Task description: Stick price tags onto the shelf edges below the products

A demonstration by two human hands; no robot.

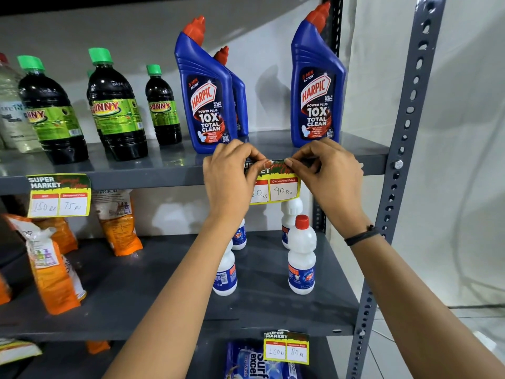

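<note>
A yellow price tag (282, 188) reading 90 Rs lies against the front edge of the upper grey shelf (153, 176), below the blue Harpic bottles (207, 99). My left hand (231, 177) pinches the tag's top left part. My right hand (328, 170) pinches its top right part against the shelf edge. My left hand covers the tag's left side. Another Harpic bottle (317, 88) stands just behind my right hand.
A stuck tag (58, 195) hangs on the same edge at the left, below dark green-capped bottles (117, 105). White bottles (302, 255) and orange packets (52, 269) stand on the middle shelf. A third tag (286, 347) hangs lower down. A perforated upright (401, 170) bounds the right.
</note>
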